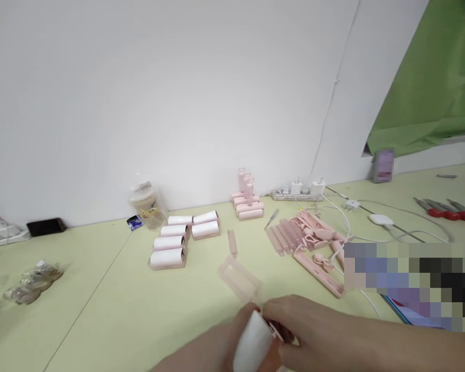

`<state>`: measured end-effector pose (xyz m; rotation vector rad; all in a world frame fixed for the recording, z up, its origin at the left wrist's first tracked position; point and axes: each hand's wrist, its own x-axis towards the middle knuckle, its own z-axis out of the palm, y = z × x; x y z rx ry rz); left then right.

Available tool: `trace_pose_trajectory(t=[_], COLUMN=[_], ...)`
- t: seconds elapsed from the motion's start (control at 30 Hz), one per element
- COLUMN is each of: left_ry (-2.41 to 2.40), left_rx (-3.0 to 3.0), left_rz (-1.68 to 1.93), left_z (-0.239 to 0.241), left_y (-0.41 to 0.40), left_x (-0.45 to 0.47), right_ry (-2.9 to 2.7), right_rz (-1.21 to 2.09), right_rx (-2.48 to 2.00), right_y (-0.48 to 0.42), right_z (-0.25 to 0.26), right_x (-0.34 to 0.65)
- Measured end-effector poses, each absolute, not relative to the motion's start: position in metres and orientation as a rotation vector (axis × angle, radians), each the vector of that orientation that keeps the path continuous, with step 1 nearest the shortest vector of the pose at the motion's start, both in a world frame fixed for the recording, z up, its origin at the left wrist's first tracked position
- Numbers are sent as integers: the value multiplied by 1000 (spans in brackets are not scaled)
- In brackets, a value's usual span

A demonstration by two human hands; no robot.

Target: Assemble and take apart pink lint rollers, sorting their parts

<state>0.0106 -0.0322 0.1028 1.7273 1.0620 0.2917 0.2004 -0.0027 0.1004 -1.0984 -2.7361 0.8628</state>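
Note:
At the front edge of the view, my left hand (238, 325) is closed round a white paper lint roller (252, 343). My right hand (294, 320) meets it from the right, its bent fingers gripping a small pink plastic part (276, 331) at the roll's end. How far that part sits inside the roll is hidden. Just beyond my hands lies a translucent pink cover (240, 279), open side up. A slim pink translucent tube (232, 243) rests behind it.
White rolls in pink covers (168, 257) lie left of centre. Pink rollers (250, 213) stand near the wall. Right are pink tubes (284, 235), pink plastic parts (320, 274), a screwdriver (272, 219), a power strip (294, 196) and loose cables. A phone (45, 227) lies far left.

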Motion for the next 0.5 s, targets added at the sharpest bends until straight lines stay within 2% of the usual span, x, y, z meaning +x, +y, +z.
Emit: trace_pose_trajectory(t=[0.3,0.5], left_ry=[1015,1087], left_rx=[1833,1734], left_rz=[218,281], left_z=[121,109], left_y=[-38,-41], left_x=[3,1], right_ry=[-2628,-2598], right_rz=[966,1041], right_rx=[-1063,-1017], right_y=[-11,-11], right_z=[97,99], right_x=[199,195])
